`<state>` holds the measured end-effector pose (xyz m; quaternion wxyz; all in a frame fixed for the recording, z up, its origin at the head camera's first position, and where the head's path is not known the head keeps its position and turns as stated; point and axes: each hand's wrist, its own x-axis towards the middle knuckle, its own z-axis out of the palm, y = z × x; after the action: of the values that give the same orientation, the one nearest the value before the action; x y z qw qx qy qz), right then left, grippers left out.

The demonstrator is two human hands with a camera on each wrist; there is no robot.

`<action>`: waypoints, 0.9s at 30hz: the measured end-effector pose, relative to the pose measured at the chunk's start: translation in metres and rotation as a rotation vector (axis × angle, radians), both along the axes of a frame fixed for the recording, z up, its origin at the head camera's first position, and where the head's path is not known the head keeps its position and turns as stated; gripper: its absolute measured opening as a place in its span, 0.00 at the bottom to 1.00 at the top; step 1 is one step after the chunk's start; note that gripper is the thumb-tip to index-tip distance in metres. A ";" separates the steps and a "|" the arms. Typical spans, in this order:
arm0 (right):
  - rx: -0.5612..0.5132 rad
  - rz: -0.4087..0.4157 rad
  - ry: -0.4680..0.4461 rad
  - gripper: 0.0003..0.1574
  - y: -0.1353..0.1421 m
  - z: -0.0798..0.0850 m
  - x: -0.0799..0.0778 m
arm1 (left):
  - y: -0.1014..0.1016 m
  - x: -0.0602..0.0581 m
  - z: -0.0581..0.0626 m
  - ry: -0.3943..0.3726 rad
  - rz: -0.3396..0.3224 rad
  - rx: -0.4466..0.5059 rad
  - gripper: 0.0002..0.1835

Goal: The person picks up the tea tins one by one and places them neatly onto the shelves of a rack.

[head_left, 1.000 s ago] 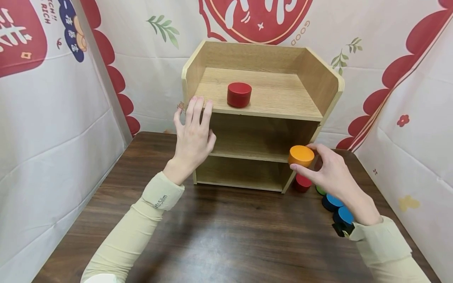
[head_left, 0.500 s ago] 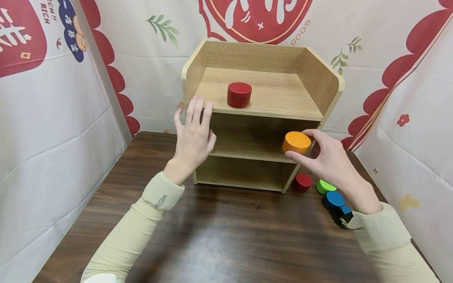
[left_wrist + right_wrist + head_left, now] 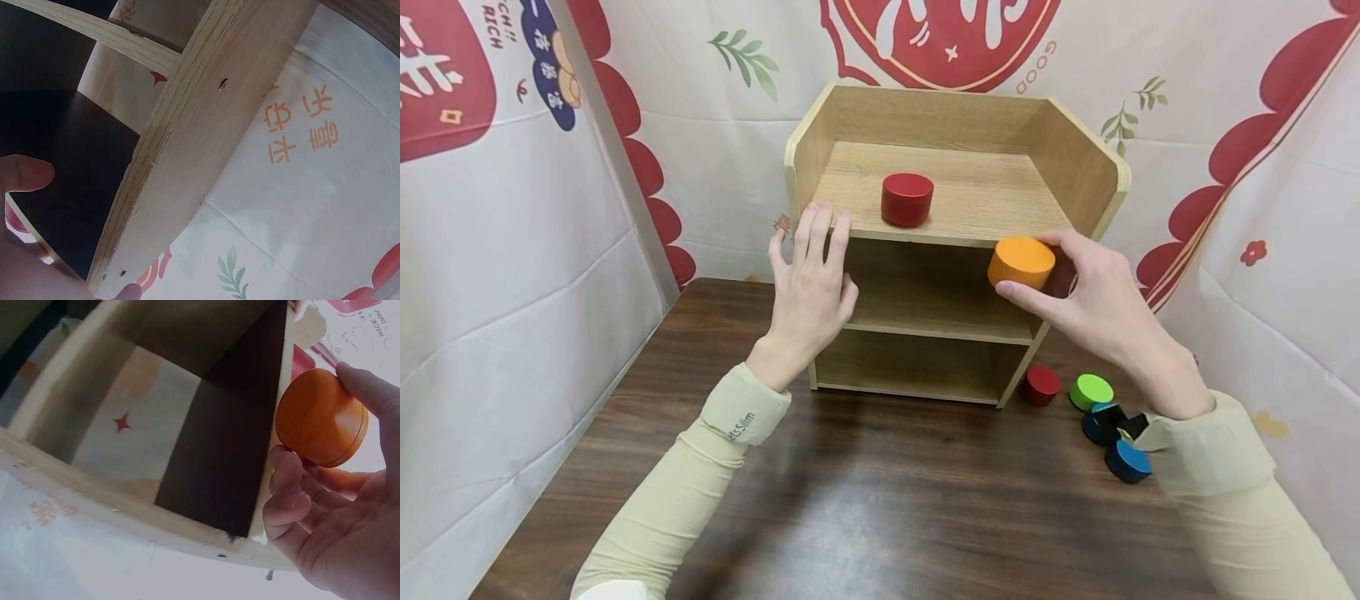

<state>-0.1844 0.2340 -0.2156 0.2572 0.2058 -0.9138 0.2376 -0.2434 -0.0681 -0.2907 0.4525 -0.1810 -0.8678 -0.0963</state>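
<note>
One orange cylinder [image 3: 1021, 263] is pinched by the right hand [image 3: 1101, 300], shelf [image 3: 985, 187] probably steadied by the loosely spread left hand [image 3: 808, 292].

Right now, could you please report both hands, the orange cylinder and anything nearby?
Left hand at left side of wooden shelf. Right hand gripping orange cylinder at shelf's front right. Red cylinder on top board, farther left.
</note>
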 end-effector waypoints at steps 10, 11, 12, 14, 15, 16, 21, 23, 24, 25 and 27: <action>-0.017 -0.014 0.040 0.35 -0.014 0.026 -0.011 | 0.000 0.001 0.000 0.003 -0.008 0.004 0.38; -0.019 -0.017 0.045 0.36 -0.015 0.028 -0.012 | 0.000 0.001 0.000 0.006 -0.009 0.005 0.38; -0.022 -0.020 0.050 0.35 -0.016 0.030 -0.014 | 0.000 0.001 0.000 0.008 -0.010 0.004 0.38; -0.021 -0.029 0.046 0.36 -0.018 0.033 -0.017 | 0.000 0.001 0.000 0.008 -0.013 0.006 0.38; -0.019 -0.034 0.041 0.36 -0.018 0.035 -0.018 | 0.001 0.001 0.000 0.006 -0.015 0.008 0.38; -0.015 -0.041 0.031 0.37 -0.019 0.036 -0.019 | 0.001 0.001 0.000 0.005 -0.017 0.009 0.38; -0.009 -0.074 -0.033 0.40 -0.020 0.039 -0.027 | 0.000 0.001 0.001 -0.002 -0.019 0.010 0.38; -0.011 -0.085 -0.057 0.41 -0.020 0.039 -0.031 | 0.001 0.001 0.001 -0.002 -0.017 0.009 0.38; -0.013 -0.090 -0.069 0.41 -0.021 0.039 -0.033 | 0.001 0.001 0.001 -0.001 -0.015 0.008 0.38; -0.014 -0.096 -0.079 0.42 -0.021 0.039 -0.035 | 0.001 0.001 0.000 -0.002 -0.013 0.007 0.38; -0.015 -0.113 -0.096 0.43 -0.022 0.039 -0.038 | 0.001 0.001 0.000 0.000 -0.012 0.005 0.38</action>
<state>-0.2227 0.2124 -0.1769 0.2275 0.1403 -0.9335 0.2392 -0.2425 -0.0675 -0.2906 0.4523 -0.1849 -0.8666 -0.1012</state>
